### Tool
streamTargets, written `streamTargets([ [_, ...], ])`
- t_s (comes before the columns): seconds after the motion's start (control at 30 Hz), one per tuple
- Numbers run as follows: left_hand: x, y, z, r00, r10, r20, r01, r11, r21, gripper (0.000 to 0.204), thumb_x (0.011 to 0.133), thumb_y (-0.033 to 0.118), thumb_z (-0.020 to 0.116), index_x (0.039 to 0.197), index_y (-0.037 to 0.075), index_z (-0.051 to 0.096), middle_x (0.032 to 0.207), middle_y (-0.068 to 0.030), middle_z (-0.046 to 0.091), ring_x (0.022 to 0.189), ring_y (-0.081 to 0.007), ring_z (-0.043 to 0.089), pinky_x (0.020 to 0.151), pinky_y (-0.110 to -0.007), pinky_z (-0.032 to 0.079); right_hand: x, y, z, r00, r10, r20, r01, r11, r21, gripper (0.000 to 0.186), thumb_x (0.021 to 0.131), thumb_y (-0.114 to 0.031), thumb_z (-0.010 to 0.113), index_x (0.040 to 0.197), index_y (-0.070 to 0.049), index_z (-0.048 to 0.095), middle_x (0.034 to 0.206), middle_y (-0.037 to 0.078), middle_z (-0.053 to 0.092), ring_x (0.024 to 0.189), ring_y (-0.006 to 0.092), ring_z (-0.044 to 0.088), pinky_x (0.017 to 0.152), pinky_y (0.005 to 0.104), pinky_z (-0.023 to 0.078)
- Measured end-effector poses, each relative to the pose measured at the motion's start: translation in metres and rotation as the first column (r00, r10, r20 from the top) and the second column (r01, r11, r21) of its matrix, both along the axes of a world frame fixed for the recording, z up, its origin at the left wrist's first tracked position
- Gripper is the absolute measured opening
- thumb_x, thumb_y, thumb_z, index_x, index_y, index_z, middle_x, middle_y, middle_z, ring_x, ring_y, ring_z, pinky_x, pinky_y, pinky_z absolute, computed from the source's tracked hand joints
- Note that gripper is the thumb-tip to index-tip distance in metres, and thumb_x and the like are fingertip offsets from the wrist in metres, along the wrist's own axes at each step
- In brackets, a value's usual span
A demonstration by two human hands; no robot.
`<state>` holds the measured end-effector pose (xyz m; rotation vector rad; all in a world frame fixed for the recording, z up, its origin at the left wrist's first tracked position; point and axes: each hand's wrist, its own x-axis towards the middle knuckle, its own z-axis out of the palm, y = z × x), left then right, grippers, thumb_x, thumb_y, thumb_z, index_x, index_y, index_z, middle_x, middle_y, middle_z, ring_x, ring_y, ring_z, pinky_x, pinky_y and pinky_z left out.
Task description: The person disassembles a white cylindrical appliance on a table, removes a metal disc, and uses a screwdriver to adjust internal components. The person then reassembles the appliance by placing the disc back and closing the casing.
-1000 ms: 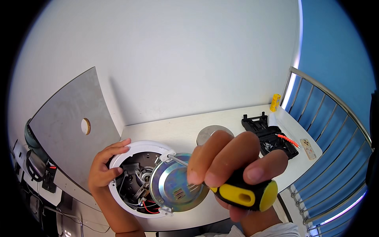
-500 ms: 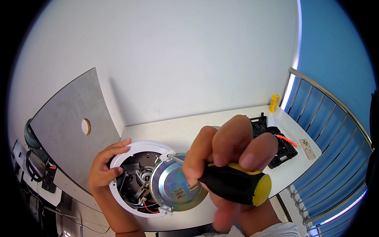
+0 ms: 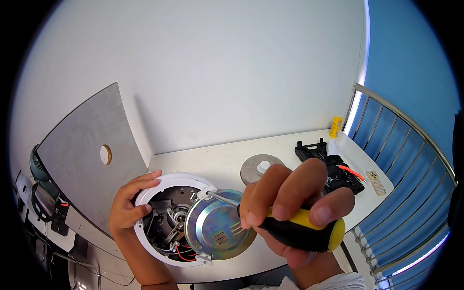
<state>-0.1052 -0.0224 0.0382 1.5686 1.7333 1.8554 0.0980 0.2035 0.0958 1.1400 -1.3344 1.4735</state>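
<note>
My right hand [image 3: 290, 203] grips a screwdriver with a black and yellow handle [image 3: 304, 232]. Its metal shaft [image 3: 223, 198] points left, with the tip at a white tab on the rim of a round white appliance base [image 3: 164, 181]. A shiny metal disc [image 3: 220, 232] lies tilted over the open base, where wires and a motor part [image 3: 169, 224] show. My left hand [image 3: 130, 205] holds the base's left rim, fingers curled over the edge.
On the white table [image 3: 217, 162] lie a grey round disc with a white knob [image 3: 261, 166], black plastic parts [image 3: 333, 166], a yellow piece [image 3: 335, 126] and a small beige outlet plate [image 3: 377, 176]. A grey panel with a hole [image 3: 92, 154] leans at left. A metal railing [image 3: 406, 159] runs along the right.
My right hand has turned on the screwdriver handle, fingers shifting round it, while the tip stays at the base's rim. The left hand has not moved.
</note>
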Motion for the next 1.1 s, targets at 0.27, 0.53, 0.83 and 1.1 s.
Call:
streamTargets([
  [0.27, 0.000, -0.001, -0.001, 1.000, 0.029, 0.008, -0.029, 1.000, -0.001, 0.054, 0.062, 0.008, 0.063, 0.114, -0.004, 0.060, 0.132, -0.0204, 0.050, 0.120, -0.0276, 0.049, 0.102, -0.036, 0.034, 0.011, 0.001, 0.000, 0.999, 0.006, 0.044, -0.006, 1.000, 0.005, 0.035, 0.081, -0.019, 0.068, 0.110, -0.021, 0.049, 0.097, 0.006, 0.044, 0.082, 0.0260, 0.056, 0.065, 0.0409, 0.051],
  [0.53, -0.002, 0.000, -0.002, 1.000, 0.010, 0.006, -0.010, 1.000, 0.006, 0.054, 0.062, 0.007, 0.063, 0.115, -0.004, 0.060, 0.132, -0.0209, 0.049, 0.121, -0.0278, 0.049, 0.103, -0.036, 0.034, 0.013, 0.000, -0.003, 0.999, -0.035, 0.000, 0.035, 0.999, -0.036, 0.039, 0.080, -0.019, 0.070, 0.114, -0.021, 0.051, 0.096, 0.006, 0.045, 0.080, 0.0257, 0.057, 0.064, 0.0391, 0.051],
  [0.83, 0.002, 0.000, 0.001, 1.000, 0.020, -0.021, -0.020, 1.000, -0.015, 0.054, 0.062, 0.007, 0.063, 0.115, -0.004, 0.060, 0.132, -0.0205, 0.050, 0.121, -0.0276, 0.049, 0.102, -0.036, 0.035, 0.009, -0.002, -0.008, 0.970, -0.183, -0.160, 0.155, 0.973, -0.171, 0.041, 0.078, -0.022, 0.072, 0.114, -0.020, 0.052, 0.090, 0.005, 0.045, 0.067, 0.0199, 0.055, 0.052, 0.0315, 0.051],
  [1.1, 0.003, 0.003, 0.004, 0.999, 0.019, -0.038, -0.019, 1.000, -0.008, 0.053, 0.063, 0.010, 0.064, 0.114, -0.003, 0.060, 0.131, -0.0204, 0.050, 0.119, -0.0275, 0.050, 0.101, -0.036, 0.035, 0.007, 0.004, -0.010, 0.770, -0.444, -0.457, 0.329, 0.891, -0.312, 0.048, 0.076, -0.027, 0.076, 0.113, -0.013, 0.050, 0.088, 0.005, 0.044, 0.061, 0.0164, 0.052, 0.039, 0.0264, 0.049],
])
